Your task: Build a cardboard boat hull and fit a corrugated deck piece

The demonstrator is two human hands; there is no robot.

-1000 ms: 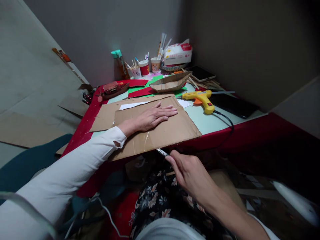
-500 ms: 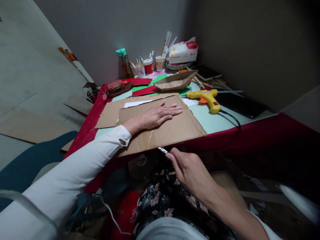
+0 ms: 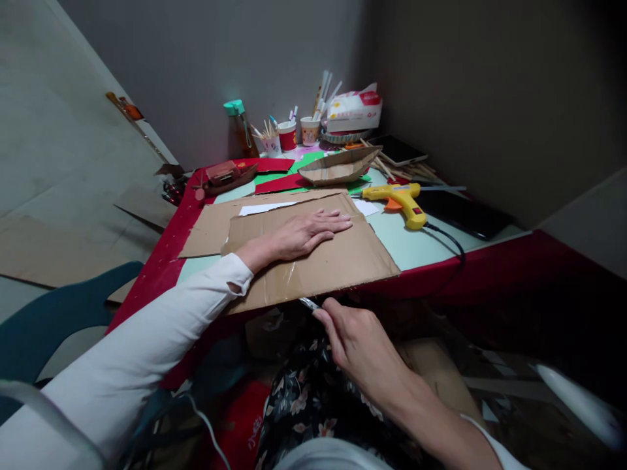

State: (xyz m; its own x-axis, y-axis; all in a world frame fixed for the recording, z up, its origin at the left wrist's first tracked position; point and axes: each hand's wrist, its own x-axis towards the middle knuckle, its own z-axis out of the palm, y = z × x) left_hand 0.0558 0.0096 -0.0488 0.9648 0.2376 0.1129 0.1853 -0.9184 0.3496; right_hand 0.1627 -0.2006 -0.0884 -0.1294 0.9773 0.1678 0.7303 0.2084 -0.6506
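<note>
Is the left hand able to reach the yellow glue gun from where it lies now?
Probably yes. The left hand lies flat on the cardboard sheet, and only bare tabletop separates it from the yellow glue gun; nothing stands between them.

A home craft corner: glue gun (image 3: 399, 200), cardboard sheet (image 3: 313, 258), cups of sticks (image 3: 268, 138)
</note>
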